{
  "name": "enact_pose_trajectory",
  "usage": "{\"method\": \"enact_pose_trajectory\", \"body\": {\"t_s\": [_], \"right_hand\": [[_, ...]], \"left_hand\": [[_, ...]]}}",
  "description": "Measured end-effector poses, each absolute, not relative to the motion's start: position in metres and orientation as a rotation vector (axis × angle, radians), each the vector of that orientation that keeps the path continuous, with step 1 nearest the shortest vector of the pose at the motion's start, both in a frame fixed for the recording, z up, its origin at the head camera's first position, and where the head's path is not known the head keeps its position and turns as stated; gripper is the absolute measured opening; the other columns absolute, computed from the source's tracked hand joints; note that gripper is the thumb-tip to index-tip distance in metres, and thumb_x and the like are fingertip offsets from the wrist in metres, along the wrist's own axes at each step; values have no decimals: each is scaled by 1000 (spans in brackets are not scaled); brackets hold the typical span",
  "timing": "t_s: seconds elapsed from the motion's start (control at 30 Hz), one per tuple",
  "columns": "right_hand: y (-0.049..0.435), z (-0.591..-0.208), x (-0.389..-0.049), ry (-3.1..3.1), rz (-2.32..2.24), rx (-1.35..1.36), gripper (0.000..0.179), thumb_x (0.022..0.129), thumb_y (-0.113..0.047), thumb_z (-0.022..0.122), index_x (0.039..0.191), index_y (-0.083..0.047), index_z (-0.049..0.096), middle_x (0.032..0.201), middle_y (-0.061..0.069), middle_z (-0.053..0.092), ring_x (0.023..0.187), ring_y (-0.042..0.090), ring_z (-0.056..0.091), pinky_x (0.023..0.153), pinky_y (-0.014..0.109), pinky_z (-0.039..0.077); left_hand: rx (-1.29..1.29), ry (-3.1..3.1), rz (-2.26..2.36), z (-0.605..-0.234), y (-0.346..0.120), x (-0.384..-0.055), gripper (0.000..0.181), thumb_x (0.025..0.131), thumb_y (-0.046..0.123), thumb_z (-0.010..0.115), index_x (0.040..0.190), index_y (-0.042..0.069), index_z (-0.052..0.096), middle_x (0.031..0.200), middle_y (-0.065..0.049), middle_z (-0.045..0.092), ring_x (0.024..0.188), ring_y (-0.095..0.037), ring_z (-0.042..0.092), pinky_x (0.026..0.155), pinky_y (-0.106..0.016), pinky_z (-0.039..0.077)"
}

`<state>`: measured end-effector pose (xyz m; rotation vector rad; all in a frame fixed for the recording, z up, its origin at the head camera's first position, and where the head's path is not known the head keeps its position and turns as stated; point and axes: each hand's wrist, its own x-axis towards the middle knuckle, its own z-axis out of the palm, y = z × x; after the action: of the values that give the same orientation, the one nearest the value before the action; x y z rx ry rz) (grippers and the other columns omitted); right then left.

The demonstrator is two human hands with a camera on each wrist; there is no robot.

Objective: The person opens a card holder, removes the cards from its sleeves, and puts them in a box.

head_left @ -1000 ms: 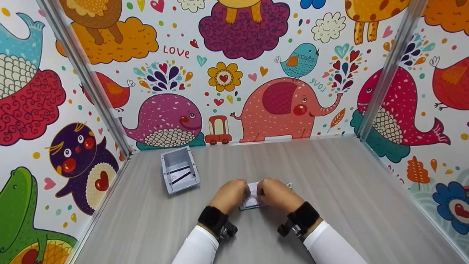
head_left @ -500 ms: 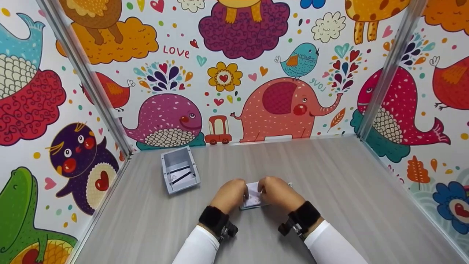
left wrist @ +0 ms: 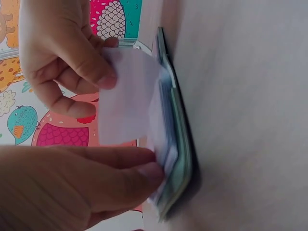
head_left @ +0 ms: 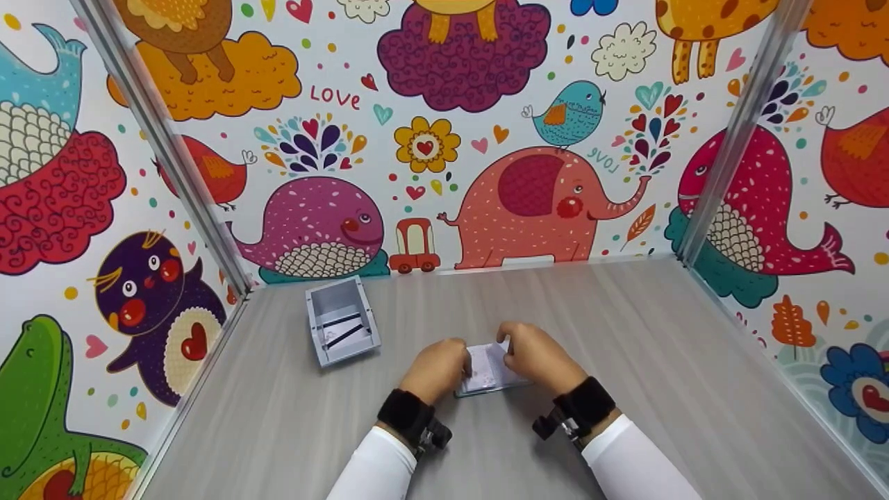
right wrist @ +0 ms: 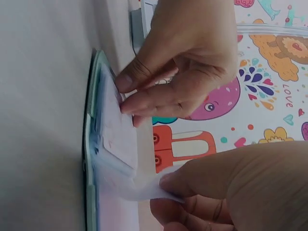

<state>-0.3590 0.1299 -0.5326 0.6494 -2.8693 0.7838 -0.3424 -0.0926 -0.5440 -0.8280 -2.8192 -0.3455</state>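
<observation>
A small notebook (head_left: pixel 485 371) with a pale green cover lies open on the table between both hands. My left hand (head_left: pixel 437 368) holds its left side; in the left wrist view, thumb and finger pinch the edge of the stacked pages. A single thin page (left wrist: pixel 127 96) stands lifted from the notebook. My right hand (head_left: pixel 545 361) pinches that page by its outer edge between thumb and fingers. In the right wrist view the page curves up from the binding, and the pale right half of the notebook lies beneath it. Printing on the pages is too faint to read.
A grey open-topped box (head_left: pixel 316 302) stands at the back left of the wood-grain table (head_left: pixel 625 312), with black straps and a white sheet inside. Cartoon-printed walls (head_left: pixel 500 125) enclose the back and sides, joined by metal corner strips.
My right hand has moved right and slightly away from me, lifting a page and spreading the notebook wider. The left hand has stayed nearly in place at its left edge.
</observation>
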Motion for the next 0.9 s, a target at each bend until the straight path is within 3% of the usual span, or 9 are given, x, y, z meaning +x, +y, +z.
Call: {"method": "enact_pose_trajectory", "body": {"t_s": [0.47,0.73,0.9], "right_hand": [[145,-535,-367,-3027,804,433,20,89,7,77,106,-4,77,89,7,71,79,23,62,76,41,59],[150,-539,-367,-3008,789,482,16,82,10,75,91,-3,72,81,5,66,73,22,55,68,36,49],[153,-540,-365,-2983,799,530,15,83,11,72,79,-3,66,73,3,59,69,20,51,64,34,43]], "left_hand": [[-822,-2815,-355,-546,-93,-343,15,85,-1,83,81,14,86,84,-1,73,73,-21,68,69,-36,58],[-835,-2798,-344,-548,-93,-343,19,87,-3,82,83,14,88,85,-1,74,74,-20,69,69,-34,59],[-825,-2803,-340,-549,-92,-344,20,85,-4,83,84,15,88,88,0,75,77,-21,71,71,-34,60]]}}
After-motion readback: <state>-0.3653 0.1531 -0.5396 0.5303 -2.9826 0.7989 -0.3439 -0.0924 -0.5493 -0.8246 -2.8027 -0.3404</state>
